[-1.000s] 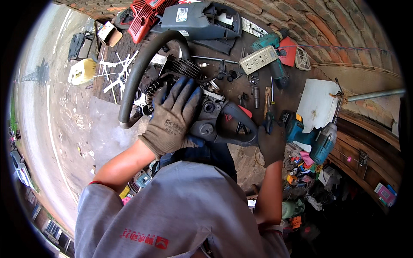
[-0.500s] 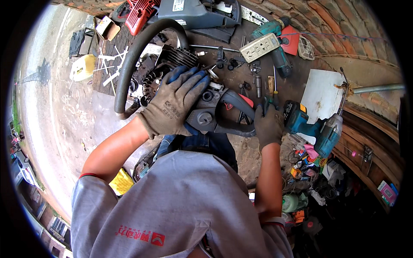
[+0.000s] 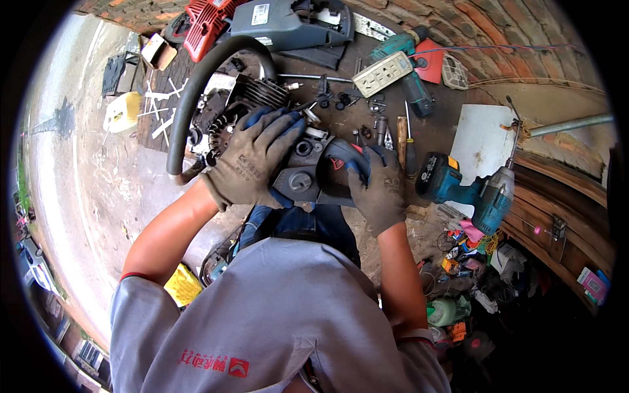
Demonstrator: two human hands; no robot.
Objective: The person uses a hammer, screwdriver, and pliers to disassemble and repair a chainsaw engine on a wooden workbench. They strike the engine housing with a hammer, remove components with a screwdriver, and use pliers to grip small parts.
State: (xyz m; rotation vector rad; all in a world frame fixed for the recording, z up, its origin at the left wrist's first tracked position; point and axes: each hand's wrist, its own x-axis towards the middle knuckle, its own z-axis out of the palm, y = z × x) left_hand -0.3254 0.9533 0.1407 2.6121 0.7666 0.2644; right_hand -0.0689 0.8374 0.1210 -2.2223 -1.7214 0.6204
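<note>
A partly dismantled chainsaw [image 3: 301,182] lies on the bench before me, its curved black front handle [image 3: 175,124] rising to the left. The finned engine cylinder [image 3: 259,88] and the toothed flywheel are bare. My left hand [image 3: 252,157], in a brown glove with blue fingertips, presses over the body, fingers together on top and thumb at the near side. My right hand [image 3: 380,193], gloved alike, is closed round the rear handle, its thumb on the near side. A screwdriver [image 3: 411,157] and a wooden tool handle [image 3: 401,134] lie just beyond the right hand.
A grey plastic housing [image 3: 288,26] and a red cover [image 3: 203,29] stand at the back. A power strip [image 3: 382,73] lies near a teal drill [image 3: 416,92]. At right are a blue impact driver [image 3: 485,196] and a white board [image 3: 488,141]. Sockets and small parts litter the bench.
My right hand has moved left from beside the screwdriver onto the chainsaw's rear handle. My left hand stays on the body. The whole view has shifted slightly.
</note>
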